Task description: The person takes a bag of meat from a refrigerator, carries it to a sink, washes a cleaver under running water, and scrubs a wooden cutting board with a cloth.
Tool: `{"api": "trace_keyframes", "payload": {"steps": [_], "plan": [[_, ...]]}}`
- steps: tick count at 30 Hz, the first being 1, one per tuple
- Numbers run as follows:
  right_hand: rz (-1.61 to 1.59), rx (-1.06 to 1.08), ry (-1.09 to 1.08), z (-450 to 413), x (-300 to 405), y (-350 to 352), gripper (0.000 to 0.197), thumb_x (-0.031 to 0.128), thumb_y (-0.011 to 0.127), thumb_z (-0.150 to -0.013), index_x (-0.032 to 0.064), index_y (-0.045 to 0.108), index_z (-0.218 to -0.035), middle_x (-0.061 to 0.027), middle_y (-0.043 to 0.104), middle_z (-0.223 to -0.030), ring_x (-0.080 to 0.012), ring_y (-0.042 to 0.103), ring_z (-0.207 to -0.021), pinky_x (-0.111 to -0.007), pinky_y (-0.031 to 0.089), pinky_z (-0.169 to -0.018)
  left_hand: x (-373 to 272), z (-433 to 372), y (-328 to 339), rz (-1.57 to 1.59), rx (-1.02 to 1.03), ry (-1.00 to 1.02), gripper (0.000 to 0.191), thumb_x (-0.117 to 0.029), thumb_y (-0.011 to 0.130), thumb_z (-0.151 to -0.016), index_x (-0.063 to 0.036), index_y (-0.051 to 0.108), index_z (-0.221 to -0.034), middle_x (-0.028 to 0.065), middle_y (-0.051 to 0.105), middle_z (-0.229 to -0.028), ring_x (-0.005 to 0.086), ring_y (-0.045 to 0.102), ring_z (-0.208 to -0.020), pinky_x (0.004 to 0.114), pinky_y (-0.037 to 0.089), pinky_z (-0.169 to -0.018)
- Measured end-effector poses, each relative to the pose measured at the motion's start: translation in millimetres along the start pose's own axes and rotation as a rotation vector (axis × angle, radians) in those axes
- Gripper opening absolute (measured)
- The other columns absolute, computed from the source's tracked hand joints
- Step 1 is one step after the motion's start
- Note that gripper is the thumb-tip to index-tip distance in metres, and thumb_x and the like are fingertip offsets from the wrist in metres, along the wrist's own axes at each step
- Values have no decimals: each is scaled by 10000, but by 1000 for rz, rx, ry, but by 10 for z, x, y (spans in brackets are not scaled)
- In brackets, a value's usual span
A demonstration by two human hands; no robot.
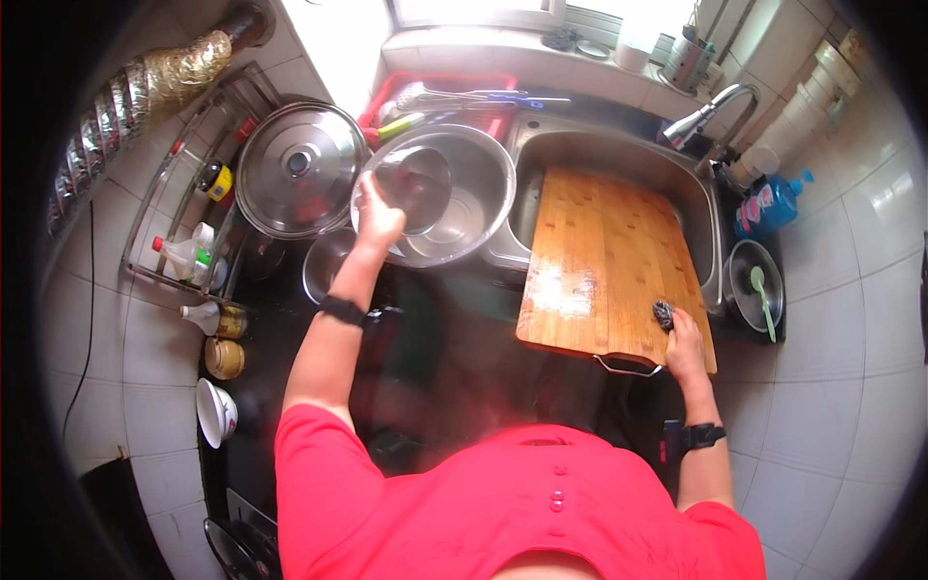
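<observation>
My left hand (382, 217) grips the rim of a small metal bowl (420, 192), which is tilted inside or just over a large stainless steel basin (478, 170). Near the front right corner of a wooden cutting board (602, 246), my right hand (685, 344) holds a steel wool scourer (663, 316) against the wood. The board lies across the stainless steel sink (602, 145), wet and shiny at its left side, with a metal handle (628, 368) at its front edge.
A large pot lid (301, 170) stands left of the basin, above another metal bowl (319, 268). Behind is a red rack (442, 80) with utensils. The faucet (696, 123), a blue detergent bottle (768, 206) and a bowl with a green spoon (739, 279) are at the right.
</observation>
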State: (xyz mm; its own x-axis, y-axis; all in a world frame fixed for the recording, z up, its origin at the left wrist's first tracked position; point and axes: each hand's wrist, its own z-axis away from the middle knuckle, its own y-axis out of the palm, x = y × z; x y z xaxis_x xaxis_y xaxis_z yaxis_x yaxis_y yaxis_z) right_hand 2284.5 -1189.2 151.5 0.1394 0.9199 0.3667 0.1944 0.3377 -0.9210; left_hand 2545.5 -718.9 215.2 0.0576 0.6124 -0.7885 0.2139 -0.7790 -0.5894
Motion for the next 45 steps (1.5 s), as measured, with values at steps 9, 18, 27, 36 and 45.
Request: {"api": "trace_keyframes", "payload": {"steps": [9,18,27,36,45], "plan": [[-25,-26,-36,-7,76,-64,285,15,456,-810,-57,546,-1070,-187,541,-1161,-351,494,-1079,-411,386,-928,141,-230,446,-846,85,-26,694,-37,500,-812,-155,171,-1412,214,342,-1262,402,444,-1129,466,409,-951],[3,-55,-49,4,121,-39,296,7,459,-803,-55,539,-1081,-186,535,-1166,-350,491,-1080,-406,382,-932,-108,-155,584,-848,336,-186,765,-77,539,-791,-94,109,-1423,241,215,-1393,439,421,-1171,455,445,-920],[17,-71,62,-21,290,52,315,89,554,-794,-16,547,-1091,-160,541,-1156,-336,493,-1085,-411,380,-940,64,-143,274,693,622,-797,194,55,499,-697,1,514,-883,112,520,-883,288,574,-829,535,546,-724],[-224,-12,-137,-324,1093,542,271,66,510,-776,6,579,-1031,-174,560,-1116,-342,534,-1027,-406,428,-899,-710,-144,-312,855,629,-684,254,43,456,-730,91,480,-978,190,518,-974,339,588,-860,468,567,-725],[-305,-22,-229,-412,1718,767,355,80,510,-764,90,591,-1109,-242,530,-1175,-375,517,-1077,-420,416,-927,-1349,764,325,699,818,-522,321,37,484,-724,31,504,-1044,159,557,-956,308,608,-839,422,579,-628]]}}
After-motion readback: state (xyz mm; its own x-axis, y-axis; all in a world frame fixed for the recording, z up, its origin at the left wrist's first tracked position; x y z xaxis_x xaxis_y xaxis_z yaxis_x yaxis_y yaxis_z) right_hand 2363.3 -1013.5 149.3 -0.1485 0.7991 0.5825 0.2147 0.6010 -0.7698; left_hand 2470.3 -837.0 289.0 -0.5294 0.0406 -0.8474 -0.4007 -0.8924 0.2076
